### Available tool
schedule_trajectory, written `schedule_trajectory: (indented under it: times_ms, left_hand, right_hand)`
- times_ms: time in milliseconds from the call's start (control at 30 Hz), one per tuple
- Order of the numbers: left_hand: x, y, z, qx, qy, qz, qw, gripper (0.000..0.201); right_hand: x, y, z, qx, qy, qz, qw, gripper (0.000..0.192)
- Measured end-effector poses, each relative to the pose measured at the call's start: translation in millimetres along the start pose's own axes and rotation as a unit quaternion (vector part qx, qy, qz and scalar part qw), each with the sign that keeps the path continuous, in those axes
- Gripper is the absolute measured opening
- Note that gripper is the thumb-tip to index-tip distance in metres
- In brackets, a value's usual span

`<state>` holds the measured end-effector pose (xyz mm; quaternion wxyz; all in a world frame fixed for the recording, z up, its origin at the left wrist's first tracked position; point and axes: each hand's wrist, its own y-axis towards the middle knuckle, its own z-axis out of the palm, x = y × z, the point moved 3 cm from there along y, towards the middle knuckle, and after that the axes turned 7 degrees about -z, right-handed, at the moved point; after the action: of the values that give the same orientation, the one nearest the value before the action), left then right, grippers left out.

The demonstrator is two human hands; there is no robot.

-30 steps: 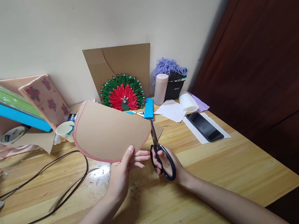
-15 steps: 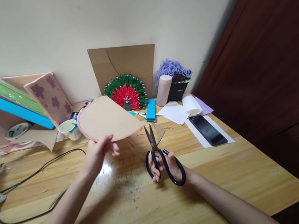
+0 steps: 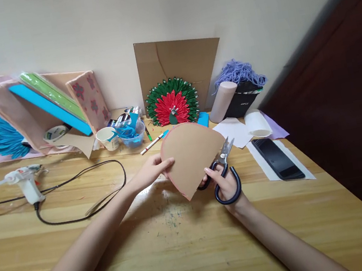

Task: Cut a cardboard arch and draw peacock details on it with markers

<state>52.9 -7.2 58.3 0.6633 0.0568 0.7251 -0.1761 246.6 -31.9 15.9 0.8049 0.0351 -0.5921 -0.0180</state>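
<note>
A fan-shaped piece of brown cardboard (image 3: 193, 152) with a red line along its curved edge is held up over the table. My left hand (image 3: 159, 166) pinches its left edge, thumb on the near face. My right hand (image 3: 224, 183) has a pair of black-handled scissors (image 3: 223, 161), fingers through the loops, blades slightly apart and pointing up and away. The scissors are at the cardboard's right edge; whether the right fingertips touch the cardboard I cannot tell. Behind it stands a red and green peacock ornament (image 3: 173, 104).
A glue gun (image 3: 26, 182) with a looping black cable lies at left. Along the back are a paper cup (image 3: 107, 138), a plastic bowl (image 3: 133, 136) and a large cardboard sheet (image 3: 180, 57). A phone (image 3: 278, 158) lies on white paper near the table's right edge.
The cardboard has turned, its straight edge now facing right, and come closer to the scissors. My left hand has moved to its left edge. The view has swung left.
</note>
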Motion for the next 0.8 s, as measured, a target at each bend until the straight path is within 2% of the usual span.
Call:
schedule_trajectory:
  times_ms: [67,133,200,267,367,433,567,667,800]
  left_hand:
    - [-2,3,1.1,-0.012,-0.007,0.022,1.0,0.024]
    - [-5,5,-5.0,-0.053,-0.021,0.035,0.998,0.027]
    - [-9,6,-17.5,-0.126,-0.041,0.047,0.99,0.031]
    - [-13,5,-31.7,-0.205,-0.06,0.062,0.975,0.034]
    - [-17,2,-45.7,-0.273,-0.077,0.083,0.955,0.036]
    - [-20,0,-47.9,-0.286,-0.083,0.095,0.95,0.037]
    - [-23,-3,-39.5,-0.267,-0.081,0.112,0.954,0.036]
    - [-24,-4,-29.9,-0.242,-0.072,0.106,0.962,0.035]
    - [-23,-5,-23.4,-0.23,-0.057,0.095,0.967,0.033]
  right_hand:
    - [0,3,-3,-0.008,0.001,-0.004,1.0,0.029]
    - [2,4,-3,0.033,0.013,0.019,0.999,0.035]
    - [4,2,-2,0.117,0.022,0.062,0.991,0.046]
    - [7,-4,-1,0.219,0.011,0.093,0.971,0.06]
    - [14,-14,-3,0.336,-0.062,0.069,0.937,0.066]
    - [17,-17,-4,0.378,-0.154,0.056,0.911,0.059]
    - [25,-15,3,0.407,-0.299,0.053,0.862,0.041]
    - [30,-12,12,0.445,-0.318,0.041,0.836,0.042]
    - [30,-11,21,0.506,-0.285,0.03,0.814,0.055]
